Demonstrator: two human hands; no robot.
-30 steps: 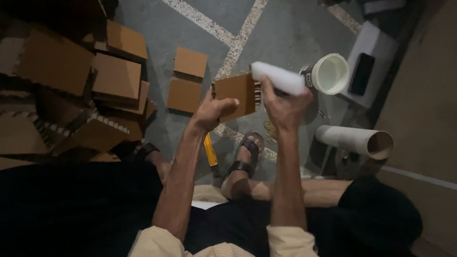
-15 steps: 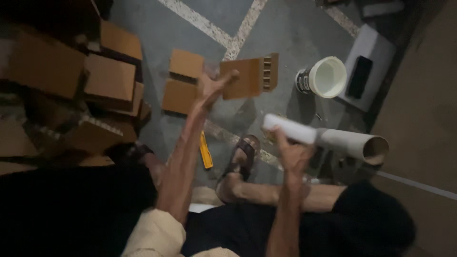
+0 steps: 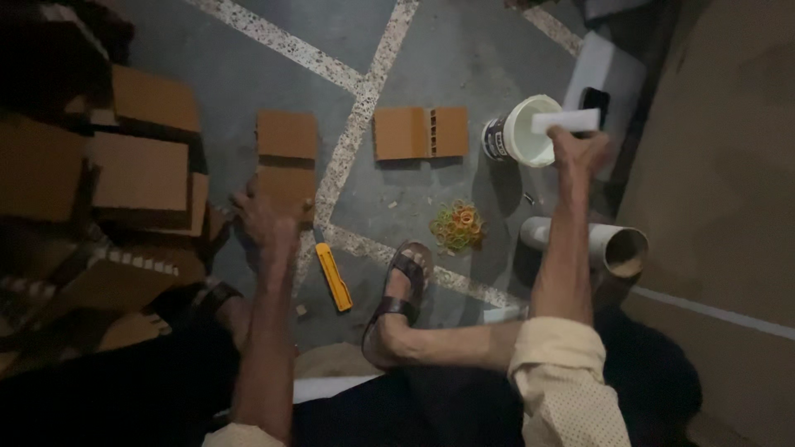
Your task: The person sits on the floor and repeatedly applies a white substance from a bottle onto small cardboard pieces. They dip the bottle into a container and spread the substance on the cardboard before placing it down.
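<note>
On the floor, seen from above: a person is sitting with one sandalled foot stretched toward the centre.
Left hand: it is lying at about 9 o'clock from the centre, fingers spread loosely and opened over the near edge of a flat cardboard piece; it is touching the piece, not gripping it.
Right hand: it is reaching out at 2 o'clock, fingers closed around a white roll that is sticking out crosswise above the fist.
White bucket: it is standing just beside the right hand, toward 9 o'clock of it, the end of the roll overlapping its rim.
Folded cardboard box: it is lying flat at 12 o'clock, apart from both hands, with bare floor on all its edges.
Second cardboard piece: it is sitting just beyond the one under the left hand, their edges nearly meeting.
Yellow cutter: it is lying at 6 o'clock of the left hand, between the forearm and the sandal.
Rubber bands: a loose heap is sitting at the centre, just past the toes.
White tube: it is lying at 4 o'clock, its open end facing the wall, partly behind the right forearm.
Cardboard stack: it is crowding the whole 9 o'clock side, close to the left hand.
Open room: bare grey floor is running from the centre toward 12 o'clock, between the stack and the bucket.
</note>
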